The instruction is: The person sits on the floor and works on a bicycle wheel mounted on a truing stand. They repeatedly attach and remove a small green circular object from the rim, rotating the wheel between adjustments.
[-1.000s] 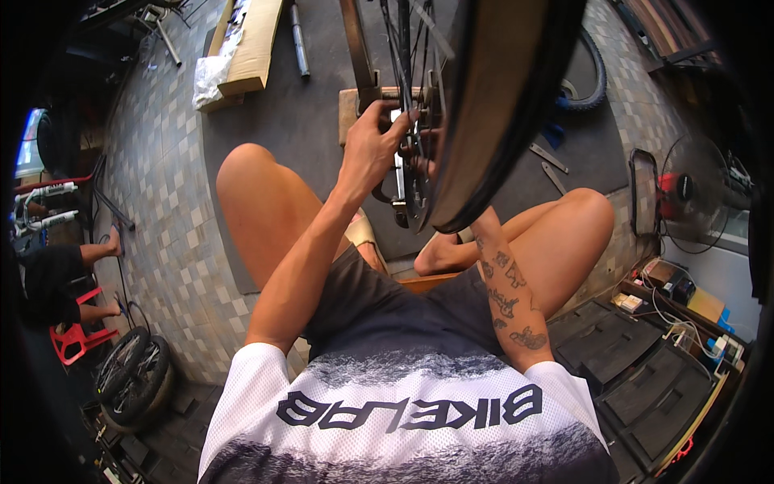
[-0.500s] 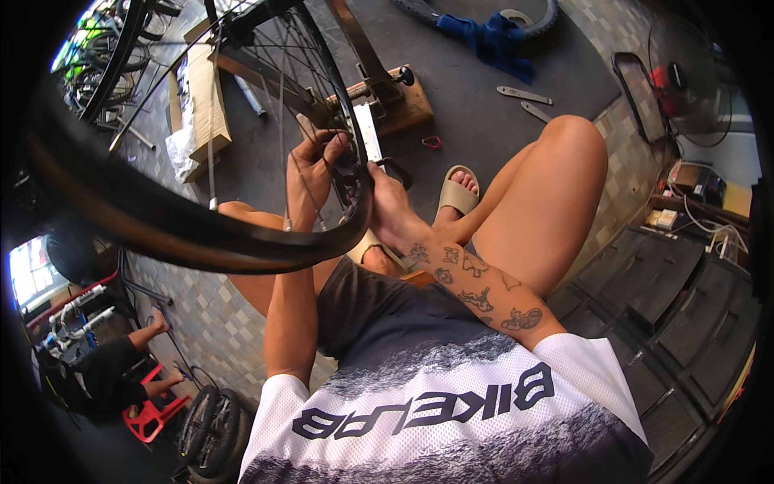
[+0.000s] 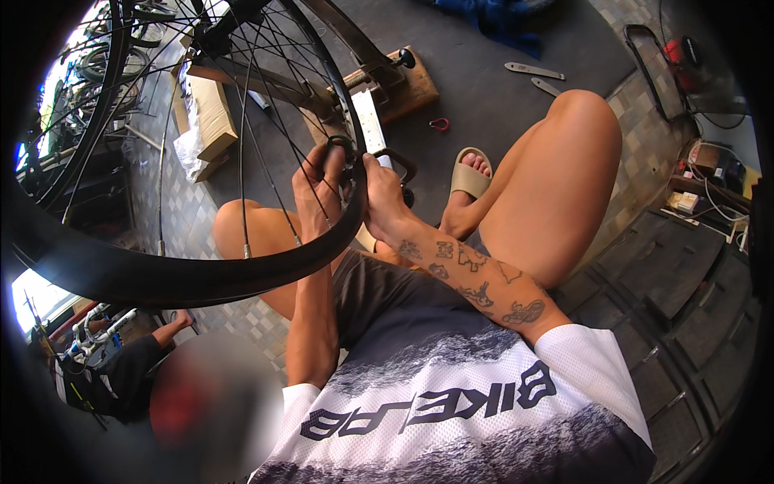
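Note:
A black spoked bicycle wheel (image 3: 177,278) fills the upper left, in a metal stand on a wooden base (image 3: 415,93). My left hand (image 3: 318,185) reaches up behind the spokes, its fingers curled at the rim's inner side on something small and dark that I cannot make out. My right hand (image 3: 385,198) is closed at the rim's outer side, beside the stand's white scaled bar (image 3: 369,117) and a dark curved bracket (image 3: 403,165); its fingertips are partly hidden.
A long cardboard box (image 3: 218,133), two flat silver tools (image 3: 532,68), a red carabiner (image 3: 439,124) and blue cloth (image 3: 516,24) lie on the floor. A co-worker's leg (image 3: 169,327) shows at lower left, black drawers (image 3: 653,290) and a fan (image 3: 685,73) at right.
The wheel has gone from edge-on at the right to side-on at the left as my view shifted. My right hand has come out from behind it; both hands moved slightly lower since the middle frame.

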`<state>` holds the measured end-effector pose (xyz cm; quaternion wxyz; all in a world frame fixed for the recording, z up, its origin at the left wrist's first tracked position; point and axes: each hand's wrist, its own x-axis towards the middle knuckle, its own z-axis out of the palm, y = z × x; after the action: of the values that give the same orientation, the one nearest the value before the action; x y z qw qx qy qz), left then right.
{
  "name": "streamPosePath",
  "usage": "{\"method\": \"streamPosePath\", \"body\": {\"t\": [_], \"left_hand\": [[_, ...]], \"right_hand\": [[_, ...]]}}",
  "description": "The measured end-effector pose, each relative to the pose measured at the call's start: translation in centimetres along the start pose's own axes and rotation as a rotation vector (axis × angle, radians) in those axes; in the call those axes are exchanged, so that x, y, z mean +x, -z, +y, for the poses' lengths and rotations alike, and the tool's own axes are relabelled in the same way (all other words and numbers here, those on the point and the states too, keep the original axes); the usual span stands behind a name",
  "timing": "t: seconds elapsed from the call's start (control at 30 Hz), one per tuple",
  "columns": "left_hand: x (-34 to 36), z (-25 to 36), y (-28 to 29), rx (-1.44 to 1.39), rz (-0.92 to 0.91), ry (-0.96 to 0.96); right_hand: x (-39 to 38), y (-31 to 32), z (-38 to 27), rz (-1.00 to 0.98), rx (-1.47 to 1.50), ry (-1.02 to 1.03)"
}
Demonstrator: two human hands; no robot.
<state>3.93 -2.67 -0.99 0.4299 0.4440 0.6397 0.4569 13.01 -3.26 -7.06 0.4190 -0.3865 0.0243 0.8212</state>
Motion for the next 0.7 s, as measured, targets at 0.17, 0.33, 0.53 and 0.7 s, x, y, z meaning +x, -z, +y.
{"method": "streamPosePath", "body": {"t": [0.17,0.33,0.53,0.7], "left_hand": [[0.6,-0.1,0.2,0.022,0.054,0.050],[1.8,0.5,0.1,0.185,0.155,0.011],[2.1,0.6,-0.4,0.421,0.190,-0.030],[3.4,-1.5,3.3,-0.286,-0.190,0.156]], "right_hand": [[-0.1,-0.4,-0.6,0.009,0.012,-0.030],[-0.2,-0.2,-0.5,0.019,-0.040,-0.028],[0.0,0.2,-0.4,0.041,0.009,-0.022],[-1.0,0.1,-1.0,-0.013,-0.070,-0.011]]}}
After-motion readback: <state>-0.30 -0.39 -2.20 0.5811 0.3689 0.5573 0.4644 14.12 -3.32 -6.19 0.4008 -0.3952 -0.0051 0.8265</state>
